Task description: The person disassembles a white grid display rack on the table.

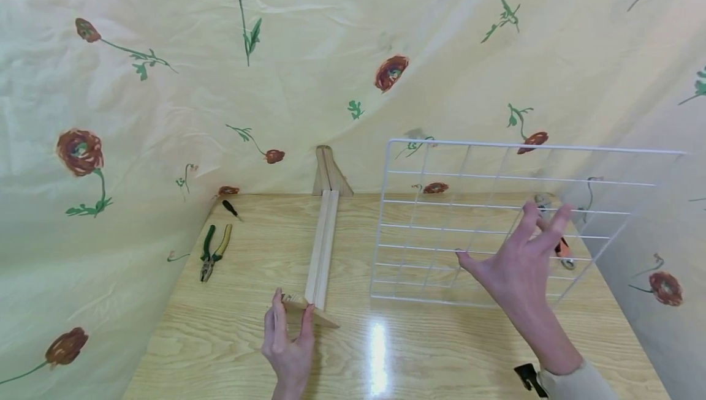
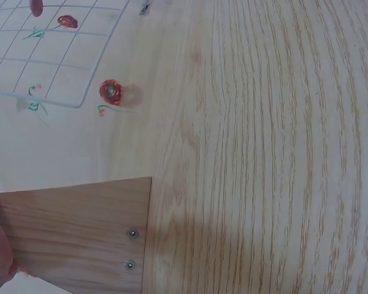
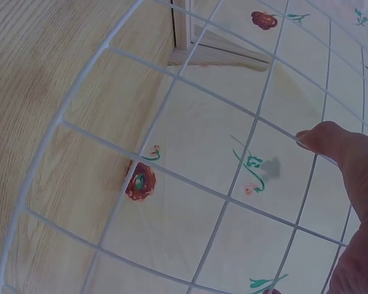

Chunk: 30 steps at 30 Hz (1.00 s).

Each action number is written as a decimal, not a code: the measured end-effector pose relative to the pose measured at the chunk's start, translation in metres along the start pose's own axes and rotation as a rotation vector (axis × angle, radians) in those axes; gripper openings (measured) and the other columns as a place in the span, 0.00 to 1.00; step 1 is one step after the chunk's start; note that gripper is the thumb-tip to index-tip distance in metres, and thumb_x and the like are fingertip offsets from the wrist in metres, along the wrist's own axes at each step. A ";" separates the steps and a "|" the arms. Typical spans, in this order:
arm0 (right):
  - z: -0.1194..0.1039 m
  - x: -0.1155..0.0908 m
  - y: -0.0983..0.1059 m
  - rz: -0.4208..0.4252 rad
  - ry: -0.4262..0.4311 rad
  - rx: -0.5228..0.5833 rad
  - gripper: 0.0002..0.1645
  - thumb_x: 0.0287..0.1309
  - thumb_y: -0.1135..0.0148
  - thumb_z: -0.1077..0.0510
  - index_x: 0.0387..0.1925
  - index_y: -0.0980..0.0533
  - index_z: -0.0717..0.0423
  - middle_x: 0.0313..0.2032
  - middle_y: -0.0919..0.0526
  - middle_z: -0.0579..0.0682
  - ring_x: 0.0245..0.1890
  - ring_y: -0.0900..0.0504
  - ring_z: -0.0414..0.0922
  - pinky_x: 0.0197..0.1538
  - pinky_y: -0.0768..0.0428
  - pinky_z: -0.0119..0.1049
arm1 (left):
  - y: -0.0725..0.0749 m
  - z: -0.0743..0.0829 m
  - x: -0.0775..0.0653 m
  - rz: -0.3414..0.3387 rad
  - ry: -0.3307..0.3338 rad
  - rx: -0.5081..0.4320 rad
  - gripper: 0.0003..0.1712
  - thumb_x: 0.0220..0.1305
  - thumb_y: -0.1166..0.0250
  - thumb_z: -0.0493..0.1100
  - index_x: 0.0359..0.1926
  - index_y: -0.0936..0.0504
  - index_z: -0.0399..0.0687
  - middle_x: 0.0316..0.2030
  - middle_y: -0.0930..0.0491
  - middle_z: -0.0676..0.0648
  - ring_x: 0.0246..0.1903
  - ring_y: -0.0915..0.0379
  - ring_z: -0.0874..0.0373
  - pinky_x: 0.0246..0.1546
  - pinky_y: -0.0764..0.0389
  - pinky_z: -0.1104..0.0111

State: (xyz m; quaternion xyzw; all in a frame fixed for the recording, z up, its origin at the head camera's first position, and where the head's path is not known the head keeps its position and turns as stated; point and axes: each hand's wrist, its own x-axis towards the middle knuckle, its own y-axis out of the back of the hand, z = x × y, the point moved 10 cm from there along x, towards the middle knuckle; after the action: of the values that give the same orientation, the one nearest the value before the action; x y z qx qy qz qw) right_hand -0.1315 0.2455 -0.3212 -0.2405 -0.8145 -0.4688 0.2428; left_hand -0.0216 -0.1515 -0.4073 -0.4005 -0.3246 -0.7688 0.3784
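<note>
My left hand pinches the near end board of a wooden stand between thumb and fingers. Two slats run back from this board to a tapered end piece near the cloth. Two screw heads show on the near end board in the left wrist view. With spread fingers and thumb, my right hand holds a white wire grid panel by its wires. The panel is tilted up, to the right of the stand and apart from it. Its wires fill the right wrist view.
Pliers with green and yellow handles lie on the wood-grain table at left. Behind them is a small black screwdriver. An orange and black tool shows behind the grid. Flowered cloth hangs around the table.
</note>
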 end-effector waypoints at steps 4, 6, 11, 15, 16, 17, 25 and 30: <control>0.003 0.001 -0.009 -0.055 -0.032 -0.011 0.79 0.19 0.12 0.53 0.70 0.53 0.70 0.71 0.69 0.77 0.58 0.38 0.74 0.30 0.22 0.70 | 0.000 0.001 0.000 0.008 -0.017 0.005 0.35 0.65 0.32 0.54 0.52 0.22 0.22 0.34 0.19 0.30 0.26 0.19 0.38 0.20 0.15 0.58; 0.007 0.001 -0.017 -0.108 -0.068 -0.015 0.79 0.20 0.12 0.52 0.70 0.53 0.69 0.72 0.71 0.75 0.59 0.40 0.74 0.30 0.22 0.69 | 0.001 0.002 0.000 0.017 -0.026 0.005 0.35 0.65 0.32 0.54 0.52 0.22 0.22 0.34 0.18 0.29 0.26 0.18 0.38 0.21 0.15 0.58; 0.013 0.002 -0.036 -0.240 -0.158 -0.032 0.82 0.22 0.11 0.51 0.72 0.57 0.65 0.73 0.78 0.70 0.57 0.41 0.78 0.27 0.23 0.67 | 0.001 0.002 0.001 0.018 -0.031 0.005 0.33 0.65 0.31 0.54 0.50 0.21 0.22 0.37 0.18 0.29 0.28 0.18 0.39 0.23 0.15 0.59; 0.013 0.005 -0.049 -0.310 -0.180 -0.052 0.83 0.23 0.11 0.49 0.73 0.58 0.65 0.72 0.79 0.71 0.55 0.41 0.80 0.22 0.25 0.61 | 0.000 0.002 0.001 0.007 -0.031 0.001 0.33 0.65 0.31 0.54 0.50 0.21 0.23 0.37 0.18 0.29 0.28 0.18 0.39 0.23 0.15 0.60; 0.013 0.006 -0.053 -0.327 -0.184 -0.055 0.83 0.23 0.11 0.48 0.73 0.59 0.65 0.72 0.79 0.72 0.54 0.41 0.80 0.21 0.25 0.60 | 0.000 0.002 0.001 0.004 -0.031 0.001 0.33 0.65 0.31 0.54 0.50 0.21 0.23 0.37 0.18 0.29 0.28 0.18 0.39 0.23 0.15 0.60; 0.013 0.006 -0.056 -0.342 -0.188 -0.060 0.83 0.24 0.12 0.47 0.73 0.59 0.65 0.72 0.79 0.72 0.54 0.41 0.81 0.20 0.26 0.59 | 0.000 0.002 0.001 0.003 -0.032 0.003 0.33 0.65 0.31 0.54 0.50 0.21 0.23 0.37 0.18 0.30 0.28 0.18 0.39 0.22 0.15 0.60; 0.012 0.010 -0.088 -0.468 -0.206 -0.081 0.85 0.25 0.13 0.44 0.74 0.61 0.66 0.71 0.80 0.75 0.53 0.40 0.81 0.22 0.26 0.57 | 0.000 0.000 0.001 -0.005 -0.031 0.020 0.32 0.65 0.31 0.54 0.50 0.20 0.24 0.38 0.17 0.31 0.28 0.18 0.40 0.18 0.15 0.57; 0.011 0.009 -0.103 -0.522 -0.218 -0.071 0.85 0.25 0.12 0.45 0.74 0.61 0.67 0.71 0.80 0.76 0.54 0.41 0.82 0.23 0.24 0.61 | -0.001 0.000 0.000 -0.011 -0.023 0.023 0.32 0.65 0.31 0.54 0.51 0.20 0.24 0.37 0.18 0.31 0.27 0.18 0.40 0.16 0.16 0.58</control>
State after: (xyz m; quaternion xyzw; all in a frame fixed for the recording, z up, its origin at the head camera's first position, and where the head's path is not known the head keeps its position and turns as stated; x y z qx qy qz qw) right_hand -0.2047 0.2110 -0.3873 -0.0801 -0.8532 -0.5151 0.0165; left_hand -0.0224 -0.1517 -0.4073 -0.4030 -0.3399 -0.7626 0.3749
